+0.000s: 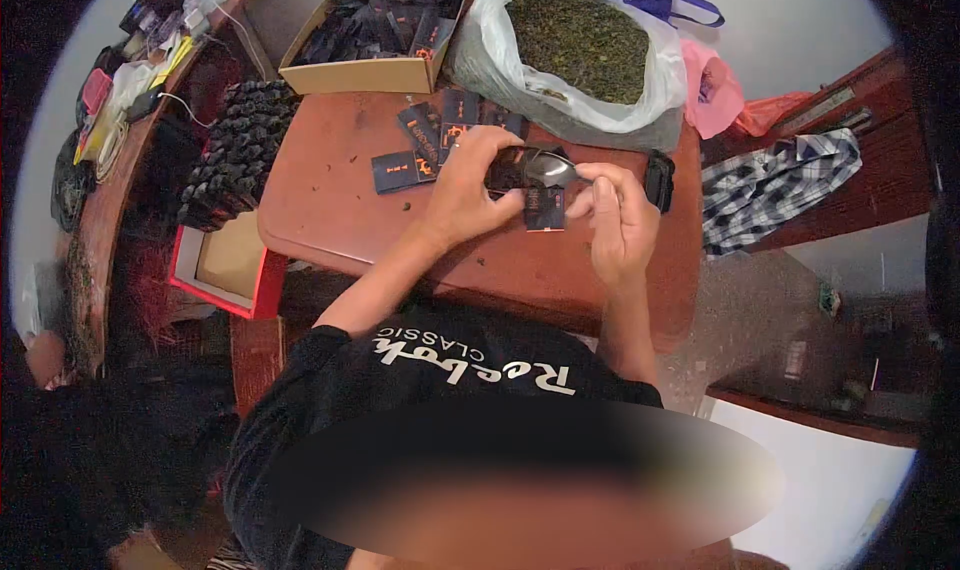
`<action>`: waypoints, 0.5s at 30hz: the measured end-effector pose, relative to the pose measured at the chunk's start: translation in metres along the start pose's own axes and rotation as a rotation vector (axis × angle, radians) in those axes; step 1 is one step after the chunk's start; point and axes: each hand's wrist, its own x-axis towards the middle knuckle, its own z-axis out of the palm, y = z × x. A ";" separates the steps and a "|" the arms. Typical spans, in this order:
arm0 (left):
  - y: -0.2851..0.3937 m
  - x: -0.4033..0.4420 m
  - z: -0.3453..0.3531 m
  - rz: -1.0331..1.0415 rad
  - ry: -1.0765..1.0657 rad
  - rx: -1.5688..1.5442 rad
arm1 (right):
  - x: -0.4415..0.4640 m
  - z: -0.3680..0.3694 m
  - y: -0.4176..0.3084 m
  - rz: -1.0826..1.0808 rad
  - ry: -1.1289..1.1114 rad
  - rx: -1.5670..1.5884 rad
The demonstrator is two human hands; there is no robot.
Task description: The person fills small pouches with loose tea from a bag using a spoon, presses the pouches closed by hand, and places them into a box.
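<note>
My left hand point(468, 185) curves around a small black packet point(545, 215) with faint print, its thumb and fingers on the packet's left side. At the packet's top right is a shiny, rounded metal spoon point(552, 168), pinched between the fingers of my right hand point(617, 220). The spoon's contents cannot be made out, and my fingers hide part of the packet. Just beyond my left hand, several black packets with orange print point(402, 172) lie overlapping on the reddish-brown table point(340, 210).
At the back stands a cardboard box point(360, 78) full of black packets. Beside it, a white plastic bag point(480, 70) holds dried, dark green leaves point(580, 45). A black object point(658, 182) lies at the table's right edge. Left of the table is an open red box point(262, 290).
</note>
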 end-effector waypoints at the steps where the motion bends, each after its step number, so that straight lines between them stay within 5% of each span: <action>1: 0.003 -0.001 0.000 -0.014 -0.007 -0.019 | 0.000 0.000 0.002 0.041 -0.004 0.055; 9: 0.001 -0.005 0.006 -0.006 -0.090 -0.065 | 0.000 -0.004 0.022 0.168 0.000 0.263; 15: 0.000 -0.002 0.003 0.015 -0.061 -0.009 | -0.003 -0.005 0.005 -0.057 0.068 -0.040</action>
